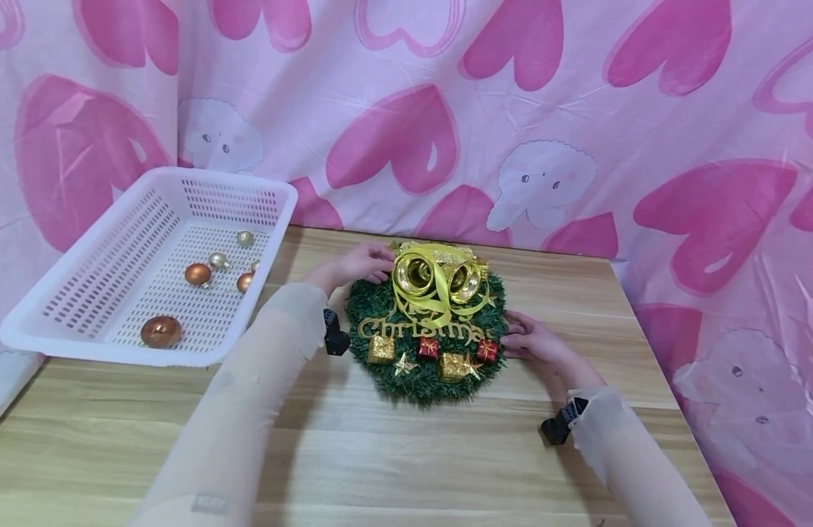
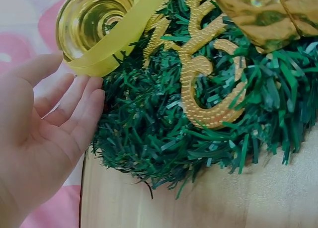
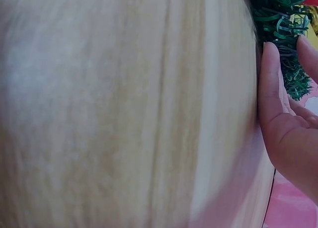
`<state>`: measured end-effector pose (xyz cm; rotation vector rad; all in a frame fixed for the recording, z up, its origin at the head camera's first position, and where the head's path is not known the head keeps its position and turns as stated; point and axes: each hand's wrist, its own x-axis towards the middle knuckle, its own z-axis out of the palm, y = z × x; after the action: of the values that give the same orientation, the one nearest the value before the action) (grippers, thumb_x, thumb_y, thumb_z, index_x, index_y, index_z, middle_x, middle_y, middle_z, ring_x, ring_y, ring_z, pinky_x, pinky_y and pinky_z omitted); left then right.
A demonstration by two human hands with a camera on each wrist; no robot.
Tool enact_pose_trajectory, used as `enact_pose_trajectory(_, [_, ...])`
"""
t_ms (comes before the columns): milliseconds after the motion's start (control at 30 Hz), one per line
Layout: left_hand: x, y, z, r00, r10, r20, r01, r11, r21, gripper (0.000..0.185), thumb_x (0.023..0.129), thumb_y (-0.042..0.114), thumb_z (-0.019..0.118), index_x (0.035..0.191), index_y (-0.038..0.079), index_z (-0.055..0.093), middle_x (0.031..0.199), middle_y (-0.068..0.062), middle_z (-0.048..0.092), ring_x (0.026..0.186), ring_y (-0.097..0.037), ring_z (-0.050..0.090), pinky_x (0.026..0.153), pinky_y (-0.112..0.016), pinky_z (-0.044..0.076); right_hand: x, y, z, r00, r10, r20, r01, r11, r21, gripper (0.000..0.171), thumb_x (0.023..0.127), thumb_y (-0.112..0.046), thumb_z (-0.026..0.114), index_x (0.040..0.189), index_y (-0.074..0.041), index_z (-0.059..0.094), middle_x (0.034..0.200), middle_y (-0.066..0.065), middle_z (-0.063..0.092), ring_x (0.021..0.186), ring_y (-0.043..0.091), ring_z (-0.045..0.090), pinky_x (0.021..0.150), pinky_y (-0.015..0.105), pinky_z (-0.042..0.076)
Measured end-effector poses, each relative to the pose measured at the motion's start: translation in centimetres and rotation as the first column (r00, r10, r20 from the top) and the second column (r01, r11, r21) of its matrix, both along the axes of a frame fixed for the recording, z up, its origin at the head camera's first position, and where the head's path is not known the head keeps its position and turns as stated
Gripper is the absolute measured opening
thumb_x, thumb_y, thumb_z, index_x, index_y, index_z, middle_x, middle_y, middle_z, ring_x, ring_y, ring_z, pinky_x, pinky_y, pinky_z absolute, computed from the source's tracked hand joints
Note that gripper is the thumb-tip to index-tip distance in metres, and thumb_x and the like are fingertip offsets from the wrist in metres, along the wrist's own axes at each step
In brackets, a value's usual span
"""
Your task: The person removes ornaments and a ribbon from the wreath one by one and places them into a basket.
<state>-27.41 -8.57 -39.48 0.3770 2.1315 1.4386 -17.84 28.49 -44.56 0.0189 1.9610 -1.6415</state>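
You're at a makeshift home craft setup: wooden table (image 1: 393, 454), pink heart-print sheet (image 1: 577, 110) hung as a backdrop, white plastic basket (image 1: 83, 293) of ornaments, Christmas wreath (image 1: 426, 380).

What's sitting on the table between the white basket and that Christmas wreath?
Only the person's left forearm crosses that stretch; beneath it is bare wooden table, seen from the head view between basket and wreath.

Head above — wrists close, wreath (image 1: 424, 333) shared
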Motion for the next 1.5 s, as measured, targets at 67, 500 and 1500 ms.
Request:
enact_pose_trajectory(67, [0.0, 0.1, -0.2, 1.000, 0.001, 0.001, -0.001, 1.000, -0.015, 0.044, 0.097, 0.016, 0.048, 0.135, -0.005, 0.039, 0.134, -0.024, 0.047, 0.115, -0.039, 0.054, 0.096, -0.041, 0.048, 0.0, 0.0, 0.0, 1.000, -0.006, 0.003, 0.006, 1.000, -0.003, 0.079, 0.090, 0.002, 0.052, 0.149, -0.001, -0.001, 0.102, 0.001, 0.039, 0.084, 0.004, 0.058, 0.084, 0.025, 0.054])
enact_pose_trajectory(500, [0.0, 1.0, -0.2, 0.999, -0.016, -0.032, 0.011, 0.990, -0.139, 0.047, 0.096, 0.020, 0.052, 0.133, -0.006, 0.040, 0.131, -0.024, 0.050, 0.113, -0.037, 0.056, 0.093, -0.039, 0.051, 0.0, 0.1, -0.2, 1.000, -0.002, 0.000, 0.002, 1.000, -0.004, 0.080, 0.089, 0.001, 0.053, 0.149, -0.001, -0.001, 0.108, 0.004, 0.038, 0.088, 0.006, 0.059, 0.086, 0.026, 0.053])
enact_pose_trajectory(1500, [0.0, 1.6, 0.0, 0.992, 0.024, -0.121, -0.050, 0.974, -0.222, 0.017, 0.096, 0.010, 0.045, 0.105, -0.004, 0.049, 0.109, -0.014, 0.050, 0.096, -0.027, 0.057, 0.084, -0.036, 0.055, -0.3, 0.4, -0.6, 1.000, 0.001, 0.005, -0.001, 1.000, -0.017, 0.079, 0.090, 0.002, 0.051, 0.148, 0.000, -0.002, 0.106, 0.001, 0.039, 0.087, 0.005, 0.059, 0.086, 0.025, 0.053])
